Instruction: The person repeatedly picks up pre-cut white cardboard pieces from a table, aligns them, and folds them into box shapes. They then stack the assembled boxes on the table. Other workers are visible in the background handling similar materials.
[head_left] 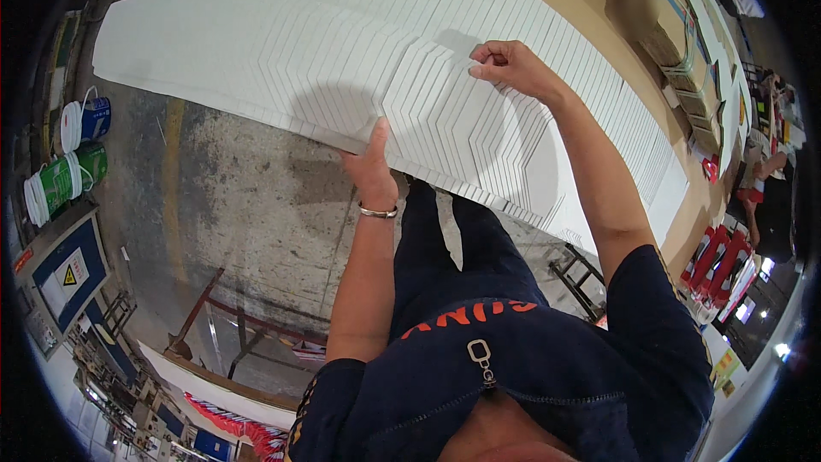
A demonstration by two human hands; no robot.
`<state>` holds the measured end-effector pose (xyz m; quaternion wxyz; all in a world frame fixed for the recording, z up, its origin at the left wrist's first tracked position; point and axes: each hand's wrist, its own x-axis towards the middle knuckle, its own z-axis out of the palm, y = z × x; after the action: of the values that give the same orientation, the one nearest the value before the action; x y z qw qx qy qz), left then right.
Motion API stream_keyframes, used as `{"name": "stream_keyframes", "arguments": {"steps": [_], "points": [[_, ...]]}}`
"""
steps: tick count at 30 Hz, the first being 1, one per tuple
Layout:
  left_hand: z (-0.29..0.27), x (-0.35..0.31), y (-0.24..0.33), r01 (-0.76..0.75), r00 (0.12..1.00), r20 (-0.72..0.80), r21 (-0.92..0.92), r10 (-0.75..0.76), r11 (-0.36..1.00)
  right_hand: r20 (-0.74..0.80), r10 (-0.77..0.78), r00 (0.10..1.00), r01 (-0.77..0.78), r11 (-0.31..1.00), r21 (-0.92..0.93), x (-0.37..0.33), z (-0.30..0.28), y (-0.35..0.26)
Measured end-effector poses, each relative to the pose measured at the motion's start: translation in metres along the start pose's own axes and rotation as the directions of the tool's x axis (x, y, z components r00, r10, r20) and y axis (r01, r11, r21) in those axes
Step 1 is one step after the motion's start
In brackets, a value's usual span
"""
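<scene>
A long row of white flat sheets (pixel 428 107), overlapping like fanned cards with stepped, angled edges, lies across the table in front of me. My left hand (pixel 374 171) grips the near edge of these sheets, thumb on top and fingers mostly hidden below the edge. Over the middle of the row, my right hand (pixel 511 67) has its fingers curled together in a pinch. Whether a sheet edge is between those fingertips cannot be made out. Behind, a second row of overlapping white sheets (pixel 513 13) runs along the table.
The tan tabletop (pixel 590 13) shows beyond the sheets, with stacked cardboard (pixel 688 60) at the far right. Blue and green pails (pixel 73 175) stand on the left. A dark metal frame (pixel 581 278) sits under the table's near edge. Red and white bundles (pixel 718 265) are at right.
</scene>
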<state>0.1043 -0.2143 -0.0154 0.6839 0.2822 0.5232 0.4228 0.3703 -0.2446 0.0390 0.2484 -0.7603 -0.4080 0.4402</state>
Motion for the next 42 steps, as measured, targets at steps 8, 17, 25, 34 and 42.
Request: {"name": "stream_keyframes", "arguments": {"steps": [8,17,25,34,42], "points": [[0.008,-0.005,0.004,0.005,1.0,-0.024,-0.013,-0.005,1.0,0.096,0.01,0.995,-0.014,0.999,0.039,0.0,-0.004,0.006],[0.005,-0.012,-0.002,0.048,0.999,-0.003,0.077,-0.048,0.996,0.06,0.016,0.998,-0.018,0.999,0.036,-0.007,-0.008,0.002],[0.016,-0.02,0.002,0.079,0.996,0.036,-0.035,-0.078,0.996,0.086,0.026,0.996,-0.031,0.998,0.056,-0.012,-0.012,0.017],[0.01,-0.016,-0.007,0.07,0.997,0.044,-0.016,-0.069,0.997,0.069,-0.002,0.998,-0.004,0.996,0.086,-0.013,-0.014,0.019],[0.008,-0.027,-0.009,0.187,0.979,0.096,-0.082,-0.179,0.979,0.052,0.06,0.997,-0.055,0.994,-0.095,-0.016,-0.018,0.02]]}}
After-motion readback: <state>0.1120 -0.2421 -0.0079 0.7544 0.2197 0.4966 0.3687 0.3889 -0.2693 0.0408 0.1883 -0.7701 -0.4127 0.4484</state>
